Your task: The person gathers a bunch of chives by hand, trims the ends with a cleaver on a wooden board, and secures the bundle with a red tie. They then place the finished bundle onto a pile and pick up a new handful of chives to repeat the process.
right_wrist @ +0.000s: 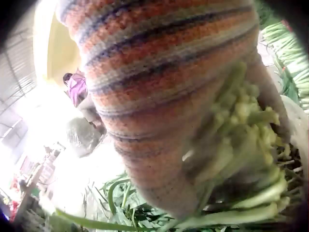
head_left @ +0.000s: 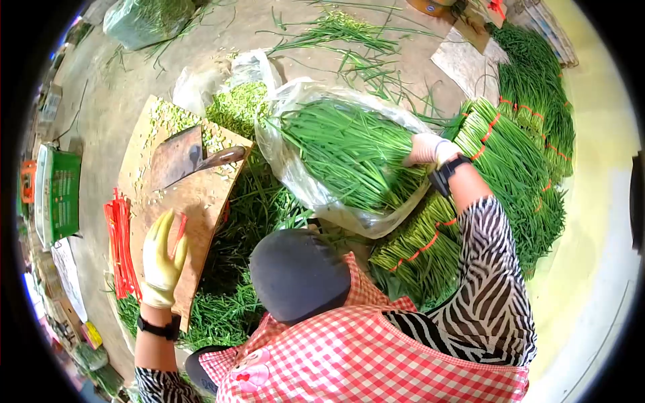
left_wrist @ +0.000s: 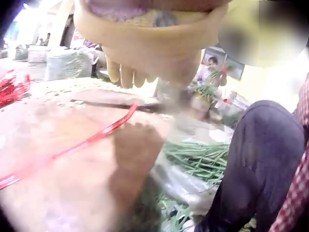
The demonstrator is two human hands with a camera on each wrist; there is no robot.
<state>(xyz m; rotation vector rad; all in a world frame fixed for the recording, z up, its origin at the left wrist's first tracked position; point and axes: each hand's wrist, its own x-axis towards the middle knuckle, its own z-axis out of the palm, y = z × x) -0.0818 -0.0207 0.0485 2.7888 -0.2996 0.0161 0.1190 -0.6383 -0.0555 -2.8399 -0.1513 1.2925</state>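
Observation:
My left hand (head_left: 161,262), in a pale yellow glove, hovers over the wooden board (head_left: 151,205) with its fingers spread. A red tie strip (head_left: 181,226) shows between thumb and fingers; in the left wrist view the strip (left_wrist: 91,139) runs slantwise across the board below the hand. My right hand (head_left: 428,149), in a light knitted glove with a striped cuff, grips pale stem ends (right_wrist: 260,193) at the right end of a heap of garlic chives (head_left: 349,148). These lie in a clear plastic bag (head_left: 295,181). The right fingertips are hidden among the stems.
A cleaver (head_left: 178,158) lies on the board's far part, by chopped trimmings (head_left: 235,107). Red strips (head_left: 119,248) hang at its left edge. Banded chive bunches (head_left: 500,144) are stacked at right, another (head_left: 420,245) nearer. A knee (head_left: 295,275) juts up between board and bag.

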